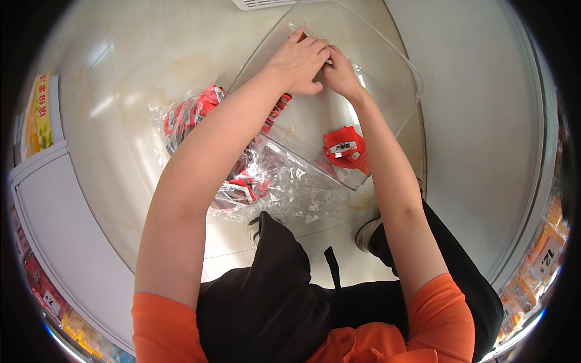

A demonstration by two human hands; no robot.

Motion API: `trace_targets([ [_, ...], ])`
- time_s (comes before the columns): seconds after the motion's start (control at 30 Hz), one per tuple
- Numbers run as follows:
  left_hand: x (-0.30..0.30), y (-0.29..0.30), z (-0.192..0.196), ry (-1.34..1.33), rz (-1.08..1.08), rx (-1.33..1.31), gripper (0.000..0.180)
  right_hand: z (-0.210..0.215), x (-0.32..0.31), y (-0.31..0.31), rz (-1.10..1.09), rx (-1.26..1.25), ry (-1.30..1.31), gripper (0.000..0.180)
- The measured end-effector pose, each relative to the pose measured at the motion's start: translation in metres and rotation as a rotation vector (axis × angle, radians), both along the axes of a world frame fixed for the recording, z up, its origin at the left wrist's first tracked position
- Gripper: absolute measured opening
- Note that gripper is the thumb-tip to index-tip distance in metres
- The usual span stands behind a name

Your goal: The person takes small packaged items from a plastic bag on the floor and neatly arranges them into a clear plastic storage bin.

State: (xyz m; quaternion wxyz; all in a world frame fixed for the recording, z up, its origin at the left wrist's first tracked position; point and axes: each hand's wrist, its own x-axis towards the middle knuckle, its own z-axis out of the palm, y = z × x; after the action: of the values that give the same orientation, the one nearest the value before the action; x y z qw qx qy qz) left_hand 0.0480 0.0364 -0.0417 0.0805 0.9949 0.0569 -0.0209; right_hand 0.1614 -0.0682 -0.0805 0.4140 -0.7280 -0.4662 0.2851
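Observation:
My left hand (298, 65) and my right hand (341, 75) meet over the far part of a clear plastic box (284, 134). The fingers of both are bent and closed together around something small and dark, mostly hidden, that I cannot make out. A few red packets (345, 149) lie in the near end of the box, beside my right forearm. To the left, partly behind my left forearm, a crinkled clear plastic bag (290, 187) holds several red packets (195, 111) and rests on the floor.
White shelf units flank me, a low one (72, 224) at left and a tall panel (484, 133) at right. Packaged goods (523, 290) line the right edge. A white slotted basket (260, 3) shows at the far edge. My shoe (367, 235) stands near the box.

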Motion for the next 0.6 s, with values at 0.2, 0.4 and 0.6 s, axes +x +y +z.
trace_targets([
  [0.2,0.002,-0.006,0.010,0.138,0.049,0.158,0.074,0.034,0.011,-0.018,-0.017,-0.228,0.116,0.038],
  [0.4,-0.004,-0.002,-0.007,0.080,0.109,0.124,0.074,0.074,-0.008,-0.078,0.223,-0.860,-0.195,0.051],
  [0.6,0.000,-0.003,0.005,0.123,0.140,0.071,0.065,0.076,-0.029,-0.086,0.313,-1.007,-0.267,0.053],
])
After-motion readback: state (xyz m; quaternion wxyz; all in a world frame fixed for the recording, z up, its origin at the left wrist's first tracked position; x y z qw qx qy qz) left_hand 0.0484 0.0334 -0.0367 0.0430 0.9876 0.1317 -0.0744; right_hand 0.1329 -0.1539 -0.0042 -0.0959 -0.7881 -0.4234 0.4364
